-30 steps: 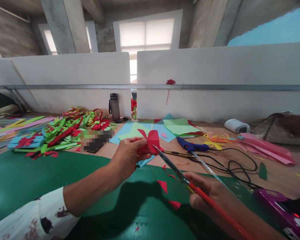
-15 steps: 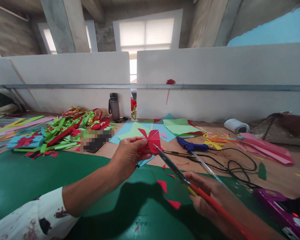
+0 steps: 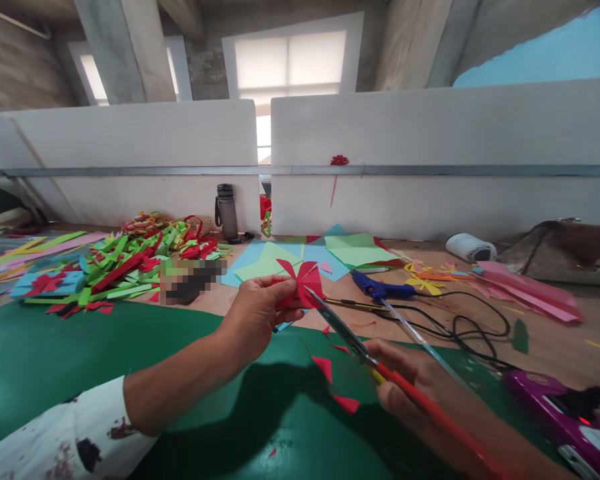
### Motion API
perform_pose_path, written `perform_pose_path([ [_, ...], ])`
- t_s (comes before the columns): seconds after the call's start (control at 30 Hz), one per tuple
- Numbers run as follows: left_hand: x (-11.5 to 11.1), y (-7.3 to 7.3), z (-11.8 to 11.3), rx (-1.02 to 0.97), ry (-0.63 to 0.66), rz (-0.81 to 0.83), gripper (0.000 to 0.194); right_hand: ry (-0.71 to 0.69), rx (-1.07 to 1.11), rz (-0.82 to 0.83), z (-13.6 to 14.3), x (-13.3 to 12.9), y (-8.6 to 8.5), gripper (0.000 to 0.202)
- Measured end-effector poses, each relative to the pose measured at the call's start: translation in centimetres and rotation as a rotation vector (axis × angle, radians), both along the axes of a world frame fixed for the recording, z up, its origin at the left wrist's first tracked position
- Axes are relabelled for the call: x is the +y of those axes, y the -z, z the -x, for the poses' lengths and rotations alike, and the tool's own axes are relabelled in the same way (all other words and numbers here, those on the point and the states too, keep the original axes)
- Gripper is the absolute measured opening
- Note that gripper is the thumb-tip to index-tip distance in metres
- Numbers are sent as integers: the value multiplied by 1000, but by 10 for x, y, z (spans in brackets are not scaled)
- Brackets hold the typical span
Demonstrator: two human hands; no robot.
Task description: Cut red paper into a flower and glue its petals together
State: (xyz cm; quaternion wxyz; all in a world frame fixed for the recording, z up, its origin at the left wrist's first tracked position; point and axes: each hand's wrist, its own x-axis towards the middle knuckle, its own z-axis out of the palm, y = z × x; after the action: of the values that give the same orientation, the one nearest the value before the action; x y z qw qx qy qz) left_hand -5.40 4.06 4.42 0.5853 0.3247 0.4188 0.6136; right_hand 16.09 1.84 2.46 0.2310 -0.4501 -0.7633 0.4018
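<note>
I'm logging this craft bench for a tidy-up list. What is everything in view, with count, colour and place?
folded paper piece: one, red, held up at centre
scissors: one pair, red handle, blades at the paper piece's edge
paper offcuts: several, red, on the mat beneath
cutting mat: one, green, near side
paper strip pile: one heap, green and red, far left
paper sheets: several, blue and green, centre back
water bottle: one, grey, by the partition
glue gun: one, blue, right of centre, with black cord
tape roll: one, white, far right
purple tool: one, lower right
left hand: grips the paper piece
right hand: grips the scissors
</note>
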Motion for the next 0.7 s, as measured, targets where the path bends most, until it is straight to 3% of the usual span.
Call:
perform_pose_path([
  [0.43, -3, -5, -2, 10, -4, 7, 5, 7, 18, 75, 2, -3, -1, 43],
  [0.7, -4, -3, -1, 39, 21, -14, 5, -80, 10, -50, 0, -1, 2, 44],
])
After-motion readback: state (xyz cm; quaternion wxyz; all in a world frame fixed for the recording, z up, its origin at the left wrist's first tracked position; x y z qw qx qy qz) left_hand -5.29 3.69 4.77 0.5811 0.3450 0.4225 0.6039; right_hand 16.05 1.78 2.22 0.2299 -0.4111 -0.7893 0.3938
